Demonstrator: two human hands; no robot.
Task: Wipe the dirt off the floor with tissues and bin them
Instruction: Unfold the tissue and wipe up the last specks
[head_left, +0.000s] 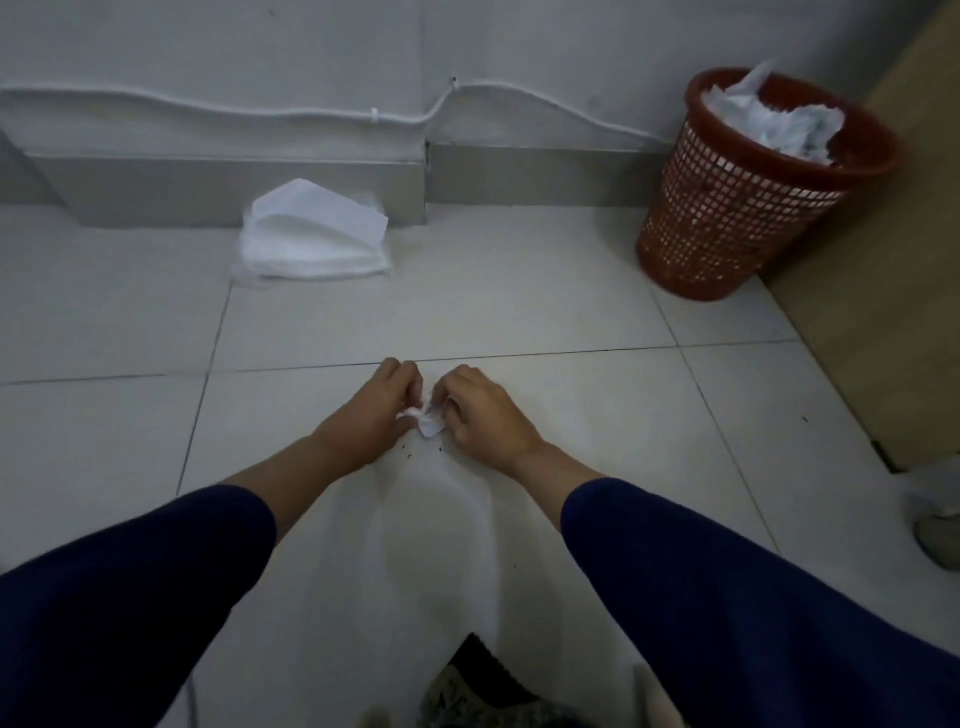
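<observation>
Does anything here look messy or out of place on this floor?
Yes. Small dark specks lie on the white tiles just below the left hand and right hand, which pinch a crumpled tissue. The red bin brims with tissues, and a loose tissue stack sits on the floor by the wall.

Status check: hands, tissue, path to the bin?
Both hands, left and right, pinching one crumpled tissue at the floor. Dirt specks remain. Red bin far right, nearly full; path clear.
</observation>
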